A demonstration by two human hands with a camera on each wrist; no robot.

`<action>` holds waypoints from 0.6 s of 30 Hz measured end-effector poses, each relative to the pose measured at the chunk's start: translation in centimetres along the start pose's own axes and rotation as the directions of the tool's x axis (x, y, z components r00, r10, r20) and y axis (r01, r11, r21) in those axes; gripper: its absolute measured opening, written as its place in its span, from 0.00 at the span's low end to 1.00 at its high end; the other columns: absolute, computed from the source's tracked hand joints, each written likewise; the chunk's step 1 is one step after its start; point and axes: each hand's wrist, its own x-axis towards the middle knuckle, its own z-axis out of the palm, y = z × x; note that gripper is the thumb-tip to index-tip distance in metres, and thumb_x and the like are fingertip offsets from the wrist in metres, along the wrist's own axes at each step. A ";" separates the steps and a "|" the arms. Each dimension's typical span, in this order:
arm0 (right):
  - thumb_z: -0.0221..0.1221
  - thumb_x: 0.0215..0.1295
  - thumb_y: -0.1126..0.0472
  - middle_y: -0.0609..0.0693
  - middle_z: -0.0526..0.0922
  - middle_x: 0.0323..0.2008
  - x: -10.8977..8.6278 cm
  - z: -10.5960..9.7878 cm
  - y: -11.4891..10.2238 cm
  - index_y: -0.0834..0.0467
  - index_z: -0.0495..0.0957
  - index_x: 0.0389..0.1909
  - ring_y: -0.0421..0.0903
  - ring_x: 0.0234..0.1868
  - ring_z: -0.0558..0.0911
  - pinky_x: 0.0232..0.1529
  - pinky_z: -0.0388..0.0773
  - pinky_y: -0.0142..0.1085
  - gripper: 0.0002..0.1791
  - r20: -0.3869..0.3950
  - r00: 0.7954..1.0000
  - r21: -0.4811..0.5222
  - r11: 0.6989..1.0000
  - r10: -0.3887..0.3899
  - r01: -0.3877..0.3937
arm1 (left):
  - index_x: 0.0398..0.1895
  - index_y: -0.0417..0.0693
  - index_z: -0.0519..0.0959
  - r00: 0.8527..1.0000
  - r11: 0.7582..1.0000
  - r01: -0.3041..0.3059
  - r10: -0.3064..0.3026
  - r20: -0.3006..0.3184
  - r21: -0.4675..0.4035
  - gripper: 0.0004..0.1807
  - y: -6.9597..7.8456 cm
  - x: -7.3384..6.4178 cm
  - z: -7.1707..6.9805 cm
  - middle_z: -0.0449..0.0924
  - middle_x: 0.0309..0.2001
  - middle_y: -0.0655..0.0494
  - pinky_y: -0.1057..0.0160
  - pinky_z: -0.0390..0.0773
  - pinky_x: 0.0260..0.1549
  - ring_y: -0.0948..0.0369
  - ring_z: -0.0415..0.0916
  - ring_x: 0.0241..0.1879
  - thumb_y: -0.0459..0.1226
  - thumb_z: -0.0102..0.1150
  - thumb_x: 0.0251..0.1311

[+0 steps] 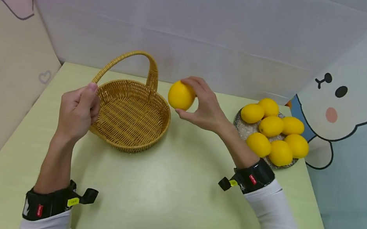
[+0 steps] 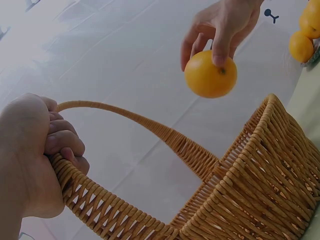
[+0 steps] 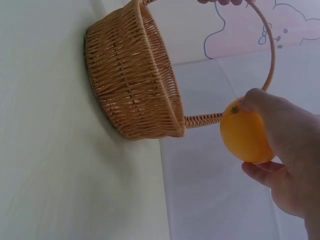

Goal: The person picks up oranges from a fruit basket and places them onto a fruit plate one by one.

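A wicker basket (image 1: 128, 118) with a tall arched handle stands on the table, and nothing lies inside it. My left hand (image 1: 78, 110) grips the near left part of its handle (image 2: 125, 114), fingers curled round the wicker. Between thumb and fingers my right hand (image 1: 206, 106) holds an orange (image 1: 181, 95) in the air, just right of the basket's rim. In the right wrist view the orange (image 3: 246, 131) shows its small green stem end, and the basket (image 3: 132, 75) is beyond it. The left wrist view has the orange (image 2: 211, 74) above the rim, apart from it.
At the table's right edge a patterned plate (image 1: 244, 129) bears several lemons (image 1: 272, 126). The pale table (image 1: 157, 193) runs back to a white sheet-like wall (image 1: 183, 23). Cartoon-printed panels (image 1: 357, 164) stand along both sides.
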 end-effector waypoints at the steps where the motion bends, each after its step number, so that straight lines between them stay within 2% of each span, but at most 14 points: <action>1: 0.82 0.60 0.61 0.64 0.76 0.73 -0.3 -0.3 0.2 0.65 0.74 0.75 0.59 0.69 0.80 0.68 0.86 0.53 0.44 -0.007 1.000 -0.003 1.000 0.008 -0.008 | 0.15 0.37 0.57 1.000 1.000 0.000 0.000 0.000 0.004 0.36 0.0 0.0 0.0 0.57 0.11 0.58 0.61 0.46 0.08 0.63 0.52 0.09 0.42 0.49 0.89; 6: 0.83 0.59 0.62 0.64 0.76 0.73 -2.0 -1.9 1.1 0.64 0.74 0.76 0.59 0.66 0.82 0.60 0.88 0.51 0.45 -0.032 0.997 -0.018 0.998 0.067 -0.067 | 0.15 0.38 0.57 1.000 1.000 0.003 -0.003 -0.007 0.010 0.35 0.0 0.0 0.0 0.57 0.11 0.58 0.62 0.45 0.08 0.63 0.52 0.09 0.41 0.48 0.89; 13: 0.83 0.59 0.64 0.64 0.75 0.75 -4.5 -4.0 2.7 0.64 0.73 0.76 0.60 0.69 0.81 0.62 0.89 0.54 0.45 -0.075 0.985 -0.042 0.986 0.158 -0.161 | 0.15 0.37 0.57 1.000 1.000 -0.003 0.003 -0.001 0.008 0.35 0.0 0.0 0.0 0.57 0.11 0.58 0.62 0.46 0.08 0.64 0.53 0.09 0.40 0.49 0.88; 18: 0.83 0.59 0.65 0.63 0.75 0.76 -6.6 -5.4 4.2 0.63 0.73 0.76 0.60 0.70 0.80 0.62 0.89 0.57 0.45 -0.103 0.966 -0.050 0.969 0.236 -0.242 | 0.15 0.36 0.58 1.000 1.000 -0.009 0.009 0.004 0.001 0.35 0.1 -0.2 0.0 0.58 0.11 0.58 0.61 0.46 0.07 0.64 0.53 0.09 0.39 0.49 0.88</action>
